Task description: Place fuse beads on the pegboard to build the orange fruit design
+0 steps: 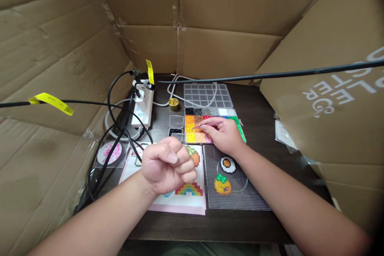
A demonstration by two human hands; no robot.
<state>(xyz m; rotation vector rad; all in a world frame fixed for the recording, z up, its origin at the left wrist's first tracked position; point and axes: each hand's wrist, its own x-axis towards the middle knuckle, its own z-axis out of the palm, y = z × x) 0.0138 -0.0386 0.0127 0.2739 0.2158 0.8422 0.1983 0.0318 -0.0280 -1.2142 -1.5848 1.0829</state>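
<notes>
In my right hand (225, 136) is a pair of pink tweezers (213, 123), its tips over the orange and yellow compartments of the bead box (189, 138). Small beads of many colours fill the box. My left hand (169, 164) is closed in a fist above the printed pattern sheet (156, 207), hiding part of it; nothing shows in the fist. Beneath my right forearm lies a clear pegboard (216, 204). On it are a fried-egg bead figure (228, 165) and an orange fruit-shaped bead figure with green leaves (222, 184).
Behind the bead box is its clear divided lid (208, 95). A small box of black beads (175, 133), a gold cup (173, 104) and a white power strip (144, 108) stand leftward. Black cables cross by a dish of pink beads (109, 153). Cardboard walls (228, 48) enclose the table.
</notes>
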